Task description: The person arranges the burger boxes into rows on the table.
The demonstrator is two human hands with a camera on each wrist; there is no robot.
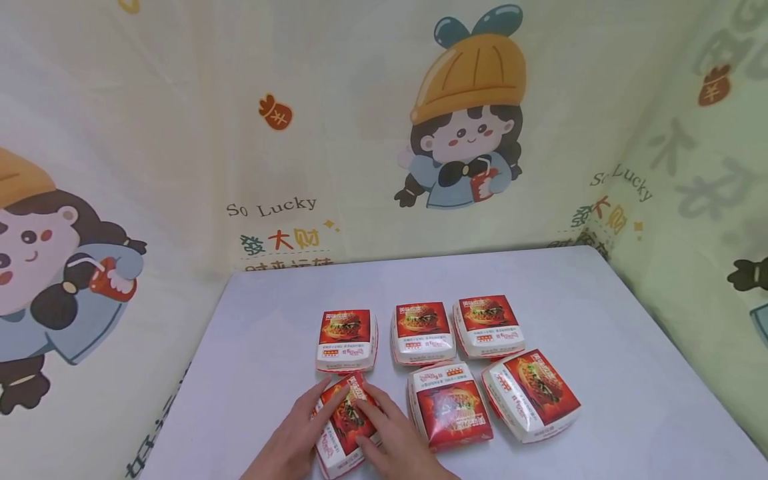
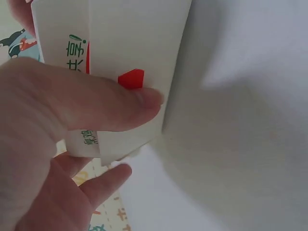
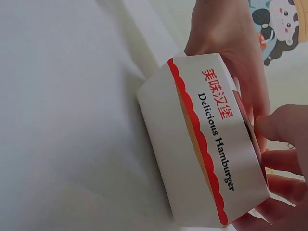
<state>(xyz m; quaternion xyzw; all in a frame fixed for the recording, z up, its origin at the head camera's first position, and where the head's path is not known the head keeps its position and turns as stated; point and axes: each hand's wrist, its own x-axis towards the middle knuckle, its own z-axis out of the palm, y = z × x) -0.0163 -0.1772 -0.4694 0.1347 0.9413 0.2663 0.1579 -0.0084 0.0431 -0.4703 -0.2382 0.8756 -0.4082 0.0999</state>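
Both hands are on one hamburger box (image 1: pixel 345 427), a red and white carton with a burger picture, at the table's near edge. My left hand (image 1: pixel 294 427) holds it from the left. In the left wrist view, the left thumb (image 2: pixel 120 103) lies across the white side by a red tab (image 2: pixel 132 79), and another finger extends past the box's end. My right hand (image 1: pixel 399 437) rests over the lid from the right, fingers spread. In the right wrist view, the box's side (image 3: pixel 202 144) reads "Delicious Hamburger", its scalloped red edge showing; fingers (image 3: pixel 284 161) touch the top edge.
Behind stand three similar boxes: a left one (image 1: pixel 346 340), a middle one (image 1: pixel 423 333) and a right one (image 1: pixel 489 327). Beside my right hand are a turned box (image 1: pixel 453 407) and a tilted-angle box (image 1: pixel 531 397). A printed cloth (image 1: pixel 360 133) encloses the white table (image 1: pixel 264 333).
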